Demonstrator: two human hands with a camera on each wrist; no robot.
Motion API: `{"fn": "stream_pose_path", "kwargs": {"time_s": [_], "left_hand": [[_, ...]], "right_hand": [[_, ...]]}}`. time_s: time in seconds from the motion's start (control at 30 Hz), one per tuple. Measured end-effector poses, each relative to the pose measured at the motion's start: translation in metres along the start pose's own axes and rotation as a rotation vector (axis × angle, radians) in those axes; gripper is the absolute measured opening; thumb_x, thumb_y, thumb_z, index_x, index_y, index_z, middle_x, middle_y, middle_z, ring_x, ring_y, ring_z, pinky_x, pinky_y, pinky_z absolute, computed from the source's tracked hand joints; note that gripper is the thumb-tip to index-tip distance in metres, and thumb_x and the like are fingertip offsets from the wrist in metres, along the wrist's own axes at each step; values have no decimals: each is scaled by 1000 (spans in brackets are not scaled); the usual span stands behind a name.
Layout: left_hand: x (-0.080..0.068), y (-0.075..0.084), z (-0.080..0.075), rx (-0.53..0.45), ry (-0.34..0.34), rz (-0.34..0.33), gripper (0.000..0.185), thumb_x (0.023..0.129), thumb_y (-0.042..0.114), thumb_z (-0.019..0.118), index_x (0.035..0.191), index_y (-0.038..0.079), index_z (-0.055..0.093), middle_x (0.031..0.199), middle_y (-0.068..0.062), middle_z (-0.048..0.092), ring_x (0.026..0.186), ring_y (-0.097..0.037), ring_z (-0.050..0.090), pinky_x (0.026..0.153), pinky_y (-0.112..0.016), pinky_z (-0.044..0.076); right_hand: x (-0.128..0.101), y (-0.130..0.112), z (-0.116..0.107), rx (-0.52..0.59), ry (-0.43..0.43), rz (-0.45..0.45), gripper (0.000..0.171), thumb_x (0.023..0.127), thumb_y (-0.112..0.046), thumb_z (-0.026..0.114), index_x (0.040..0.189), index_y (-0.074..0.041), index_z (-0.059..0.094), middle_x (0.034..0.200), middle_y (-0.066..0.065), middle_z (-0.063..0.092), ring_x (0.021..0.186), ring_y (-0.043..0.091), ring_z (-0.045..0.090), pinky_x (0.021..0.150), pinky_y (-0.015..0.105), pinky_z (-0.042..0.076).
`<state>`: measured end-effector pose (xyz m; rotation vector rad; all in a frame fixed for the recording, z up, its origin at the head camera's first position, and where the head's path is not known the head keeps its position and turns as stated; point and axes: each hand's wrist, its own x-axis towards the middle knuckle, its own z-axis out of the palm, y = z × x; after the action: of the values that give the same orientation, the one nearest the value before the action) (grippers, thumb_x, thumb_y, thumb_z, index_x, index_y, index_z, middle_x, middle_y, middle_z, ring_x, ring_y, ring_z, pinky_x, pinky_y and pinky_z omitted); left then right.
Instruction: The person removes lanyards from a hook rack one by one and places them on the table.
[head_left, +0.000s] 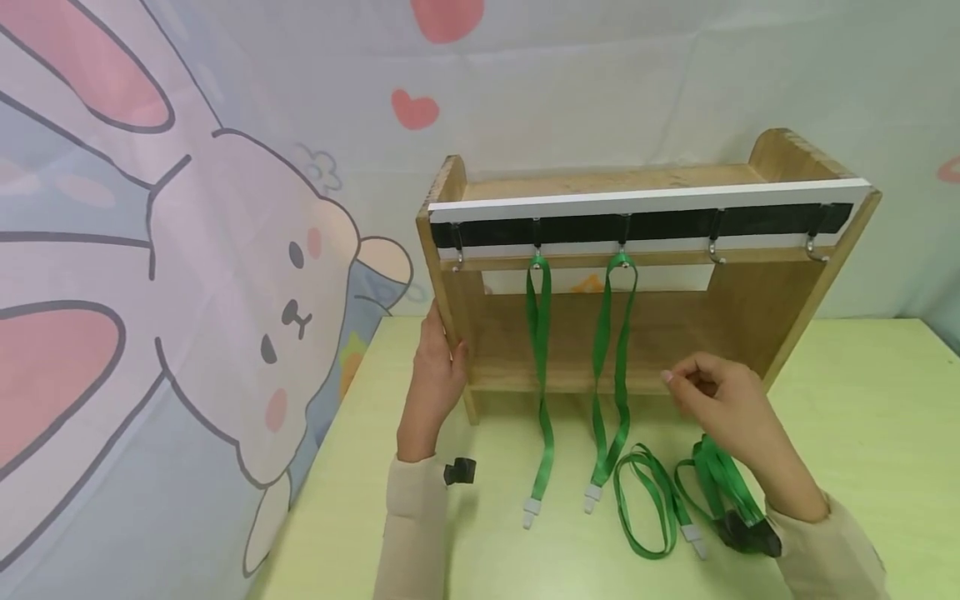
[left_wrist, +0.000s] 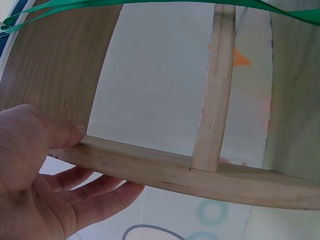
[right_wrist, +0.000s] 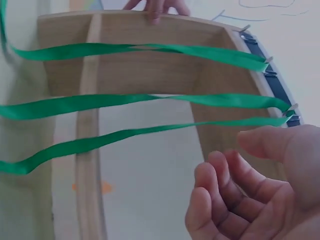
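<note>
A wooden shelf rack [head_left: 600, 342] stands on the table, with a row of metal hooks on a black strip [head_left: 667, 227] along its top front. My left hand [head_left: 438, 358] grips the rack's left side panel, thumb inside and fingers outside in the left wrist view. From two hooks hang green lanyards, one on the left [head_left: 538, 333] and one near the middle [head_left: 621, 358], white clips downward. My right hand [head_left: 720, 396] hovers before the rack, right of the middle lanyard, fingers loosely curled with nothing in them. In the right wrist view both hanging lanyards [right_wrist: 75, 50] cross beside that hand.
On the yellow-green table [head_left: 495, 533] lie a loosely coiled green lanyard [head_left: 656, 508] with a white clip and a bunch of green lanyards [head_left: 720, 475] partly behind the right wrist. A cartoon-printed cloth [head_left: 240, 250] covers the wall behind and to the left.
</note>
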<state>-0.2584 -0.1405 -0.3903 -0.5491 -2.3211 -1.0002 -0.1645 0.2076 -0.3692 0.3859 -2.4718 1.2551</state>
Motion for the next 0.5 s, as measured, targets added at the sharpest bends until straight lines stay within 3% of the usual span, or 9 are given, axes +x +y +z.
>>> {"fn": "stream_pose_path", "kwargs": {"time_s": [0.17, 0.3, 0.5], "left_hand": [[0, -1, 0, 4, 13, 19, 67, 98, -5, 54, 153, -10, 17, 140, -34, 40, 123, -50, 53, 95, -60, 50], [1, -1, 0, 0, 8, 9, 67, 99, -5, 54, 154, -9, 17, 142, -34, 39, 124, -50, 52, 96, -60, 49], [-1, -1, 0, -3, -7, -13, 67, 99, -4, 54, 154, -8, 16, 142, -33, 38, 125, -49, 51, 97, -60, 48]], "right_hand": [[7, -12, 0, 37, 121, -20, 12, 97, -11, 67, 89, -2, 68, 69, 2, 62, 58, 13, 57, 51, 22, 44], [14, -23, 0, 30, 210, -12, 11, 95, -12, 71, 93, -2, 68, 78, 0, 65, 67, 8, 59, 60, 16, 46], [24, -38, 5, 37, 205, -1, 21, 94, -15, 72, 108, 0, 65, 97, 8, 66, 81, 0, 57, 71, 11, 45]]}}
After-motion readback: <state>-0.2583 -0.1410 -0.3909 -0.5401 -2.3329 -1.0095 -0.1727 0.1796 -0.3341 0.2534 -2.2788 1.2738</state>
